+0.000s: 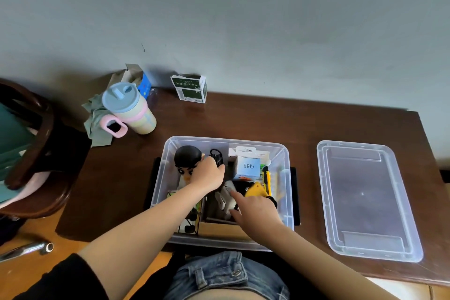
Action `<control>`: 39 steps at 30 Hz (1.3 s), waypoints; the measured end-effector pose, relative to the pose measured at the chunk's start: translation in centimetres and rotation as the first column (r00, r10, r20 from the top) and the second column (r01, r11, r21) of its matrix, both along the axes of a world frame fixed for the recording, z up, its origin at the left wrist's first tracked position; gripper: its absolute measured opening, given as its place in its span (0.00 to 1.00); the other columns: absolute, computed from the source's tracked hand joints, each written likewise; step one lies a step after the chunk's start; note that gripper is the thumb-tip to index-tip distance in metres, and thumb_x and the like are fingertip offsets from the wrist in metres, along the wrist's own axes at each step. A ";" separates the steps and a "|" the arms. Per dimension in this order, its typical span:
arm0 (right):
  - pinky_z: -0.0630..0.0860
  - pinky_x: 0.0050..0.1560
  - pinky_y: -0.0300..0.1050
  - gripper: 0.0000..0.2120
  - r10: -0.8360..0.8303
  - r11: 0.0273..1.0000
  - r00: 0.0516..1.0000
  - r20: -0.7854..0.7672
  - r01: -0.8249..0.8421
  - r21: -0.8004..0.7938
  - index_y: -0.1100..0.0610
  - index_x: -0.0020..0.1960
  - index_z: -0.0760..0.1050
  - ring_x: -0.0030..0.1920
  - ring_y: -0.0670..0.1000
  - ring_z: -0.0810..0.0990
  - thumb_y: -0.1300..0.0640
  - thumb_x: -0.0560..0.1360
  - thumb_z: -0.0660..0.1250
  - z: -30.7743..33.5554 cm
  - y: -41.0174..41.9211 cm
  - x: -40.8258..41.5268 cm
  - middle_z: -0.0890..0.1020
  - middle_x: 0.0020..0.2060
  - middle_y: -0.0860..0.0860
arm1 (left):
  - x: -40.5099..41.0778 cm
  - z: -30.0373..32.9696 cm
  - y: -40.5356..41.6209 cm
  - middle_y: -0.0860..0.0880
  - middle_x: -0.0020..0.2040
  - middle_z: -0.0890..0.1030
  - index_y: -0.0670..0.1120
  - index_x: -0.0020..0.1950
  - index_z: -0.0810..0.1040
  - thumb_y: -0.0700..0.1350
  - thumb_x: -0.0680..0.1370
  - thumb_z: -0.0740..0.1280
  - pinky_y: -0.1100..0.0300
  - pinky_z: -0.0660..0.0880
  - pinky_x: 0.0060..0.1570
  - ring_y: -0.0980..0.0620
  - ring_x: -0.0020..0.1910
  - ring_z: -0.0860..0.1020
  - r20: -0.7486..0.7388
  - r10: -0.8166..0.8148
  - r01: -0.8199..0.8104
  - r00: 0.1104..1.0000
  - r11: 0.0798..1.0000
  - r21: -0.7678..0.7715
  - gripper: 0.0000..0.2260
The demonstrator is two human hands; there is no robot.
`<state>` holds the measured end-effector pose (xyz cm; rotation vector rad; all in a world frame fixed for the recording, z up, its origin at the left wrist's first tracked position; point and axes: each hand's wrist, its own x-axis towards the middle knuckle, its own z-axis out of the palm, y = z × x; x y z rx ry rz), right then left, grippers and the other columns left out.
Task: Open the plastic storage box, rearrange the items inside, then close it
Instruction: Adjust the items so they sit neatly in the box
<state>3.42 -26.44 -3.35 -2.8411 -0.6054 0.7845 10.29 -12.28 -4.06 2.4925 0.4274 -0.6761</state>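
The clear plastic storage box point(283, 179) stands open on the dark wooden surface point(243, 119), close to its near edge, with its clear lid point(365, 200) lying flat on the same surface well apart to the right. Both hands are down inside the box. The left hand point(207, 175) is in the far left part, its fingers curled around a black-haired toy figure point(186, 157) that stands against the left wall; a black cable bundle point(216, 156) lies just beside that hand. The right hand point(257, 209) is in the near middle, index finger stretched out and touching a pale grey item point(225, 200), the other fingers loosely bent and holding nothing. Beside it lie a yellow object point(255, 191) and a yellow utility knife point(267, 178) along the right wall, and a white carton marked Q88 point(248, 165) sits toward the far side. Beyond the box, a pastel cup with a blue lid point(129, 107) stands on a grey-green cloth point(96, 119), and a green and white carton point(192, 89) stands at the wall
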 end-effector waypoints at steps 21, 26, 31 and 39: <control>0.73 0.41 0.45 0.16 -0.132 0.989 0.986 -0.104 0.138 0.048 0.56 0.61 0.73 0.50 0.55 0.79 0.47 0.79 0.58 -0.5 0.7 2.3 0.76 0.54 0.53 | 0.9 -0.7 -0.2 0.38 0.54 0.77 0.36 0.62 0.70 0.46 0.82 0.58 0.56 0.68 0.46 0.43 0.53 0.76 -0.139 -0.025 -0.006 0.990 0.977 -0.214 0.15; 0.71 0.40 0.45 0.22 -0.090 0.996 0.985 -0.149 0.087 -0.027 0.55 0.65 0.70 0.52 0.55 0.78 0.43 0.78 0.60 -0.8 0.9 2.4 0.73 0.58 0.54 | 0.5 -0.4 0.8 0.39 0.69 0.69 0.38 0.74 0.59 0.42 0.82 0.56 0.62 0.71 0.50 0.48 0.59 0.72 -0.148 -0.075 0.045 0.986 0.979 -0.196 0.21; 0.71 0.38 0.44 0.22 -0.059 0.997 0.985 -0.164 0.050 -0.060 0.54 0.68 0.68 0.50 0.55 0.78 0.51 0.75 0.66 -0.8 1.0 2.4 0.72 0.58 0.53 | -0.6 -1.0 1.2 0.43 0.74 0.64 0.46 0.78 0.53 0.38 0.81 0.57 0.57 0.69 0.61 0.45 0.68 0.68 -0.136 -0.124 0.103 0.983 0.983 -0.154 0.26; 0.69 0.38 0.44 0.21 -0.089 0.995 0.978 -0.190 0.095 0.020 0.54 0.65 0.68 0.51 0.54 0.78 0.52 0.74 0.66 -1.5 0.5 2.3 0.76 0.55 0.52 | -0.6 -1.1 1.3 0.43 0.73 0.66 0.47 0.77 0.55 0.37 0.82 0.55 0.59 0.66 0.62 0.45 0.71 0.66 -0.060 -0.091 0.075 0.994 0.969 -0.237 0.24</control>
